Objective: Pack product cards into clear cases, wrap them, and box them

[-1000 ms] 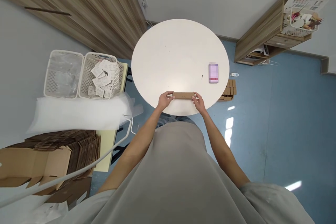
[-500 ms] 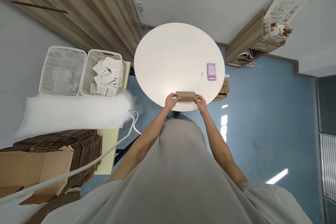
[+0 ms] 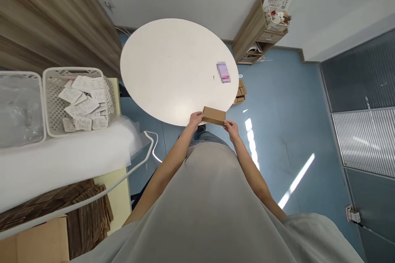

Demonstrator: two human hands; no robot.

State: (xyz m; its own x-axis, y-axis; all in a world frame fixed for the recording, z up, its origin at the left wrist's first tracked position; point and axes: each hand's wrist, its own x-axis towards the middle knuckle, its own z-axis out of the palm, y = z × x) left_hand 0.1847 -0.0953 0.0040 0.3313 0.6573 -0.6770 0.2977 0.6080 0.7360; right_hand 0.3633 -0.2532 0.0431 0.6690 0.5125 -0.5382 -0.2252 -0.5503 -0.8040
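Observation:
A small brown cardboard box is held between both hands at the near edge of the round white table. My left hand grips its left end. My right hand holds its right end, just off the table's rim. A pink and white phone-like item lies on the table's right side, apart from my hands.
Left of me stand two white mesh baskets, one with several paper packets and one with clear bags, on white foam sheet. Flat cardboard stacks lie below. Small brown boxes sit on the blue floor; a wooden shelf stands beyond.
The view has swung to the right and the table now sits left of centre. The box has come toward me to the table's near edge, still held at both ends.

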